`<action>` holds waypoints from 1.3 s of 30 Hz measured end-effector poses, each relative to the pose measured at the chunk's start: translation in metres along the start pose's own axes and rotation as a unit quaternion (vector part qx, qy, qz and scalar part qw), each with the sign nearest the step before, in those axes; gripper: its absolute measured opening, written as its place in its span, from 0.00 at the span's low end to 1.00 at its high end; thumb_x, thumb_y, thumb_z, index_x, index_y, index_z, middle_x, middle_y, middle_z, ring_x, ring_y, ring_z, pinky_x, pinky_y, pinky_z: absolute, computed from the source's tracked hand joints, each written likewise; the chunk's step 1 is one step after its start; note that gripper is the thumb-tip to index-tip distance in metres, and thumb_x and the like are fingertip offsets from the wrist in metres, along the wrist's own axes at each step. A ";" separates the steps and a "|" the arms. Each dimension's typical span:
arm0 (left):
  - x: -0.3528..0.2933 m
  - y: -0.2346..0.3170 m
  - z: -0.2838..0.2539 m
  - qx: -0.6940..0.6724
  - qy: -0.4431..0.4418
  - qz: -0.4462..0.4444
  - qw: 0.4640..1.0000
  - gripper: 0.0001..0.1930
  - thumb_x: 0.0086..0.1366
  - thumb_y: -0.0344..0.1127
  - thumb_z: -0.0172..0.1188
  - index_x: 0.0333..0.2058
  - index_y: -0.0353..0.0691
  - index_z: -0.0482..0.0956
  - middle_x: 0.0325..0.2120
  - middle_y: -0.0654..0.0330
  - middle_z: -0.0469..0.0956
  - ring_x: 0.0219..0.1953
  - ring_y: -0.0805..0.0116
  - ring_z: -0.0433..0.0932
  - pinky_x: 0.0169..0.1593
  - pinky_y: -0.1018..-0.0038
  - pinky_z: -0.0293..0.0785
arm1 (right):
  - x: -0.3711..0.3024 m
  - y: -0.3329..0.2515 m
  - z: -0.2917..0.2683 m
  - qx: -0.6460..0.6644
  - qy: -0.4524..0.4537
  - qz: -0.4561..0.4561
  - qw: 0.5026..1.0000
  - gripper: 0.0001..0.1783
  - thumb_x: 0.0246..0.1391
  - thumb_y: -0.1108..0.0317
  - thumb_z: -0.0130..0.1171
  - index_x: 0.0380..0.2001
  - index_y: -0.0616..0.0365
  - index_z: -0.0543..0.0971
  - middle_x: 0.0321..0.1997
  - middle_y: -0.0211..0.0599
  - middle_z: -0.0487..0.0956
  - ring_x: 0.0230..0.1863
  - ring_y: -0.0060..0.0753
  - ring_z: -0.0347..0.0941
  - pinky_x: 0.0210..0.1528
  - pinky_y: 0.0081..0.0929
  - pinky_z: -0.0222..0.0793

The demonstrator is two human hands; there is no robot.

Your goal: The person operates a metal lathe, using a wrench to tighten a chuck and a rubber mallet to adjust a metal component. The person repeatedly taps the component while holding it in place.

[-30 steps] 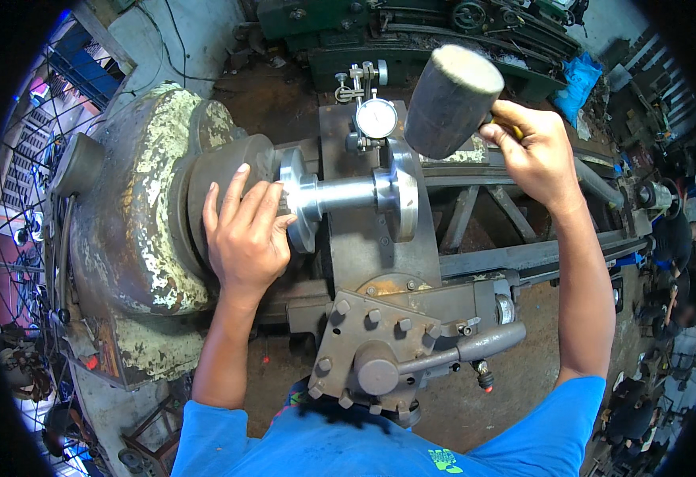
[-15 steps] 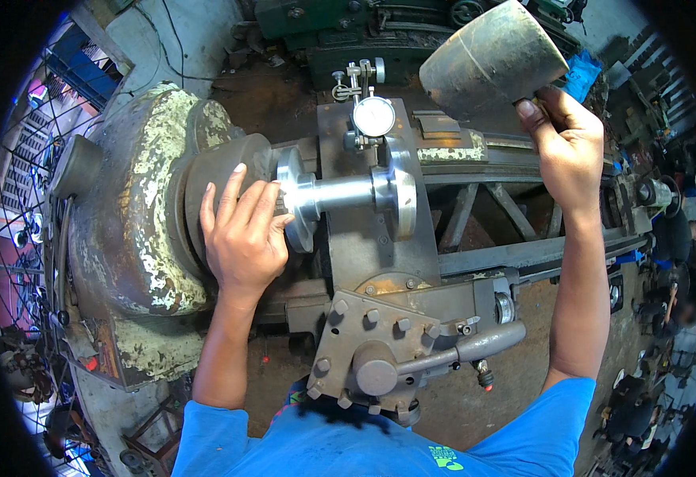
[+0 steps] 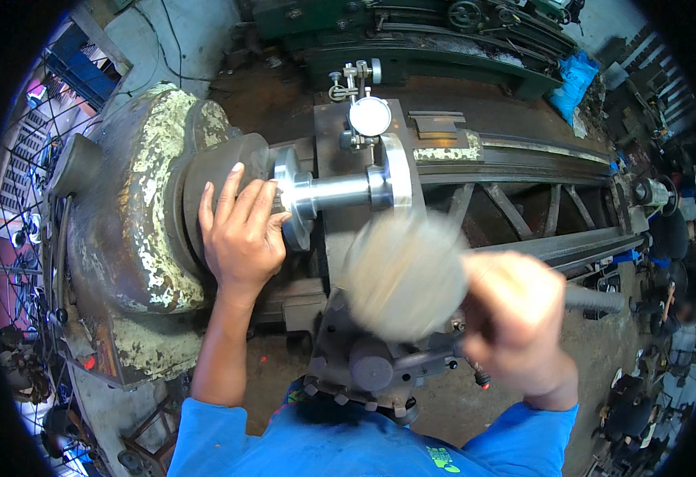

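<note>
My left hand [image 3: 241, 242] lies with spread fingers on the dark lathe chuck [image 3: 246, 153]. Out of the chuck extends a shiny flanged metal shaft [image 3: 340, 191], with a wide disc at each end. Blurred by motion, my right hand [image 3: 515, 318] is closed round the handle of a mallet [image 3: 404, 274]. Its big round head is just below the shaft's right flange and hides part of it; whether they touch I cannot tell. A dial indicator [image 3: 370, 117] on a jointed stand is above that flange, its stem pointing down to it.
The tool post [image 3: 372, 362] stands close to my body, partly behind the mallet. Lathe bed rails [image 3: 523, 171] run off to the right. The paint-chipped headstock [image 3: 145, 199] is at left. A green machine [image 3: 443, 60] and a blue bag [image 3: 572, 83] are at the back.
My right hand has swung the mallet from the upper right down and left to the shaft's right flange. My left hand has stayed on the chuck.
</note>
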State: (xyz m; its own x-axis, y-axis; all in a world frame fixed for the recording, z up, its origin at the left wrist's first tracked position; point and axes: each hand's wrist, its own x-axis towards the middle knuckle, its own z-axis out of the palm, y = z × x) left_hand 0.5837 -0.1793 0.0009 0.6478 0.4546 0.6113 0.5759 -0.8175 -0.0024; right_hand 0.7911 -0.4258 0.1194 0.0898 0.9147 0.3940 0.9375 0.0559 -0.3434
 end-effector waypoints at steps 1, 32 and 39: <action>0.000 0.000 0.000 0.004 0.001 0.000 1.000 0.20 0.57 0.38 0.69 0.50 0.43 0.86 0.48 0.61 0.84 0.67 0.56 0.74 0.72 0.47 0.59 | -0.010 -0.013 0.005 -0.009 -0.026 0.011 1.000 0.31 0.32 0.67 0.66 0.48 0.60 0.84 0.29 0.36 0.79 0.27 0.39 0.78 0.28 0.37 0.69; -0.102 0.008 -0.027 -0.165 0.095 0.013 0.982 0.14 0.60 0.22 0.62 0.45 0.38 0.82 0.43 0.56 0.84 0.51 0.55 0.82 0.63 0.51 0.70 | -0.029 -0.022 0.047 -0.104 0.053 -0.035 0.993 0.21 0.38 0.63 0.64 0.39 0.57 0.87 0.33 0.38 0.80 0.28 0.30 0.74 0.26 0.26 0.62; -0.032 -0.014 -0.033 -0.128 0.116 0.021 0.985 0.13 0.61 0.23 0.61 0.45 0.34 0.85 0.44 0.52 0.85 0.49 0.53 0.84 0.61 0.54 0.73 | -0.029 -0.021 0.049 -0.107 0.059 -0.028 0.992 0.21 0.38 0.63 0.64 0.39 0.57 0.87 0.33 0.37 0.80 0.28 0.30 0.74 0.26 0.26 0.62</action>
State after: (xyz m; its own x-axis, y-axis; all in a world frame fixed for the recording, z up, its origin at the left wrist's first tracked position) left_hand 0.5386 -0.1945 0.0074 0.5206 0.3490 0.7792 0.3866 -0.9101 0.1493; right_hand 0.7518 -0.4342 0.0732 0.0617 0.8588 0.5086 0.9909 0.0085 -0.1346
